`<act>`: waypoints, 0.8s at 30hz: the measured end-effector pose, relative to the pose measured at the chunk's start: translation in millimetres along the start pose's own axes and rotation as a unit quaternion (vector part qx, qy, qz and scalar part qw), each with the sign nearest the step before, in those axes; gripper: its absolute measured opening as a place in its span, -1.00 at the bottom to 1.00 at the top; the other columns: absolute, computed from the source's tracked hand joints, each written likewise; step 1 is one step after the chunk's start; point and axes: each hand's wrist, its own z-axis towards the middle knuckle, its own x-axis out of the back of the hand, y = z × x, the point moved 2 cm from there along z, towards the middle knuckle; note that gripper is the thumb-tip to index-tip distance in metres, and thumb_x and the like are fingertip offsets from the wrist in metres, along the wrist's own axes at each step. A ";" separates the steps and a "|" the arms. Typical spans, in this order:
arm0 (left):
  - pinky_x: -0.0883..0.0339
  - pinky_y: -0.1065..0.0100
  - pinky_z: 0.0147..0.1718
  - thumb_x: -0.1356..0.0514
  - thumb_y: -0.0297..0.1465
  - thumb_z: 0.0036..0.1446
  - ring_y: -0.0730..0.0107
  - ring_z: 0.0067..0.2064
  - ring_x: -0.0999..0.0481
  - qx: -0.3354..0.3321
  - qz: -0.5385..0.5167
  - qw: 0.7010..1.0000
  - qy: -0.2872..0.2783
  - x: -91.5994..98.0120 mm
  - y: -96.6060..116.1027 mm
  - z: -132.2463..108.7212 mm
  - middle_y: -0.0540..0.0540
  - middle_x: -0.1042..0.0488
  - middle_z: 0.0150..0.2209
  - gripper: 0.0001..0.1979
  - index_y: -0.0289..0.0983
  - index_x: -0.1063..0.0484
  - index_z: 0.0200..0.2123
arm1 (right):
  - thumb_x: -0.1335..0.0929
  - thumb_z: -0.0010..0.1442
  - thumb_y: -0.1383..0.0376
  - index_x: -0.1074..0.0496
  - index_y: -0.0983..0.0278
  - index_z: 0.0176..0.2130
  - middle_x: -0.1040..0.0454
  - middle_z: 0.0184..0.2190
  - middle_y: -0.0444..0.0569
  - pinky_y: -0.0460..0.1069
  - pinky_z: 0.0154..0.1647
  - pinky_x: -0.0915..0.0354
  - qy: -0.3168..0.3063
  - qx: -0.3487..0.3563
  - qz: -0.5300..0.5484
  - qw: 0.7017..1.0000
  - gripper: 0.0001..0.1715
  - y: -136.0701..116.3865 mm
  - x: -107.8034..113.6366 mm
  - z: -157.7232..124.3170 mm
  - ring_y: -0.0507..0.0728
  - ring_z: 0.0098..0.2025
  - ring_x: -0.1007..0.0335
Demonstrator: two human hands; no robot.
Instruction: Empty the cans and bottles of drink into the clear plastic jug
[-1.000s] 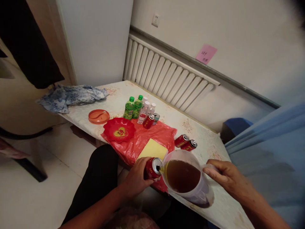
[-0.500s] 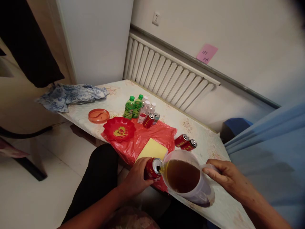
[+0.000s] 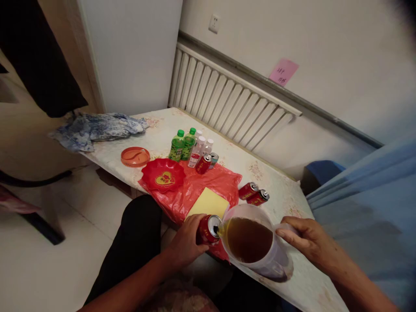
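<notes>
My left hand point(image 3: 186, 242) is wrapped round a red drink can point(image 3: 208, 229) with an opening in its top. In my right hand point(image 3: 305, 238) is the handle of a translucent plastic jug point(image 3: 276, 262), tilted left. Brown liquid point(image 3: 248, 240) fills much of the jug, and its spout meets the can's mouth, where yellowish liquid shows at the lip. Behind the can, a yellow sheet point(image 3: 208, 203) lies on a red plastic bag point(image 3: 191, 190). Two more red cans point(image 3: 248, 191) stand just beyond the jug.
On the flowered tabletop point(image 3: 276, 173) are a red scalloped plate point(image 3: 147, 177), an orange round lid point(image 3: 134, 157), green bottles point(image 3: 176, 147), clear bottles point(image 3: 196, 151) and another red can point(image 3: 203, 164). Patterned cloth point(image 3: 110, 125) lies far left. A radiator point(image 3: 227, 91) lines the wall; a blue curtain point(image 3: 367, 208) hangs right.
Both hands, the can and the tilted jug stay almost in place. The view has shifted very slightly; nothing was taken hold of or let go.
</notes>
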 end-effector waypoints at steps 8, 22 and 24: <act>-0.15 0.08 0.19 -0.30 -0.56 -0.19 0.13 0.15 -0.31 0.008 -0.007 1.000 0.002 -0.2 -2.2 -0.9 -0.14 -0.35 0.10 -0.27 -0.20 -0.23 0.12 | -0.22 0.15 -0.14 -0.12 0.23 -0.59 -0.05 -0.61 -0.19 -0.06 -0.51 0.01 -0.013 -0.008 -0.009 1.000 -0.43 -2.1 -0.3 0.4 0.02 -0.52 0.00; -0.14 0.07 0.19 -0.28 -0.58 -0.19 0.13 0.16 -0.31 0.009 -0.001 1.000 -0.003 0.1 -2.9 -2.0 -0.14 -0.34 0.10 -0.26 -0.18 -0.21 0.13 | -0.21 0.16 -0.18 -0.09 0.22 -0.58 -0.02 -0.60 -0.20 -0.06 -0.50 0.03 -0.022 -0.011 -0.017 1.000 -0.40 0.1 -1.4 2.3 0.01 -0.52 0.02; -0.14 0.06 0.19 -0.28 -0.58 -0.20 0.13 0.16 -0.31 0.010 -0.002 1.000 -0.004 0.0 -3.7 -2.1 -0.14 -0.34 0.10 -0.25 -0.18 -0.21 0.13 | -0.21 0.15 -0.18 -0.08 0.22 -0.58 -0.02 -0.60 -0.20 -0.06 -0.50 0.03 -0.022 -0.010 -0.018 1.000 -0.40 0.2 -1.6 2.7 0.01 -0.52 0.02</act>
